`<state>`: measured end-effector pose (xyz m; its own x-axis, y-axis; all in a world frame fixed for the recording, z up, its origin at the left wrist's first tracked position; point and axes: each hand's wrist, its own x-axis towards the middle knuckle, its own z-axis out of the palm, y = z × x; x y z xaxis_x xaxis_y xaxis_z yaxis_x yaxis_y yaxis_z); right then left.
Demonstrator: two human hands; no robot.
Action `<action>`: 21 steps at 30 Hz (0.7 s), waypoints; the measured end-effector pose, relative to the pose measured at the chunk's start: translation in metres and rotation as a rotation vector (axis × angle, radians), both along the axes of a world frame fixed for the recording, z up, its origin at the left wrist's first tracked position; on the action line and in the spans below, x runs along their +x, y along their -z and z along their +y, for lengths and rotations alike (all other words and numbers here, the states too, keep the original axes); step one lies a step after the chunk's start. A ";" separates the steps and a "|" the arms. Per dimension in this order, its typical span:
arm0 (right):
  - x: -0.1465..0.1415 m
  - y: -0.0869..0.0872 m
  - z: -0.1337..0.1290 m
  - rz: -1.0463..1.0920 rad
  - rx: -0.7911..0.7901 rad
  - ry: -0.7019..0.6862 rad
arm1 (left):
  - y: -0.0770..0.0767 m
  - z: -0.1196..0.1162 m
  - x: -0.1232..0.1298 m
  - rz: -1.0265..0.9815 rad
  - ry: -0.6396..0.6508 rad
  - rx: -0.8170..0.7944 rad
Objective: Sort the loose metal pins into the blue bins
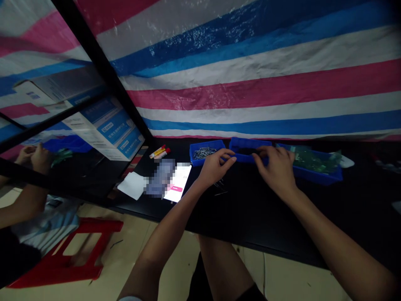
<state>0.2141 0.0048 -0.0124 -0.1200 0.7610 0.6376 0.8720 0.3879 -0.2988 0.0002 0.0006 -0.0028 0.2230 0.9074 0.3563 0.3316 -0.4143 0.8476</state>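
Observation:
My left hand [216, 166] is just in front of a blue bin [191, 155] of thin metal pins [205, 153]. Its thumb and fingertips are close together, and anything between them is too small to make out. My right hand [277, 167] reaches over the front of the middle blue bin [239, 141], its thumb apart from the curved fingers. Dark contents [247, 151] fill part of that bin. A few loose pins [221, 193] lie on the black table [244, 213] below my left hand.
Right of my hands, a blue bin [326, 179] holds green plastic pieces [313, 161]. A lit phone [178, 184], white paper [133, 186] and glue sticks [159, 151] lie left. Beyond a black frame, another person's hands [39, 156] show near a red stool [90, 251].

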 end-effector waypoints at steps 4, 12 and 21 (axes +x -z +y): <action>-0.019 0.004 -0.011 -0.122 -0.101 -0.444 | 0.000 0.000 0.000 -0.015 -0.010 -0.001; -0.031 0.025 -0.016 -0.302 -0.275 -0.664 | -0.004 -0.002 -0.002 0.002 -0.026 0.001; -0.025 0.024 -0.011 -0.247 -0.225 -0.635 | -0.003 -0.002 -0.002 0.082 -0.001 0.006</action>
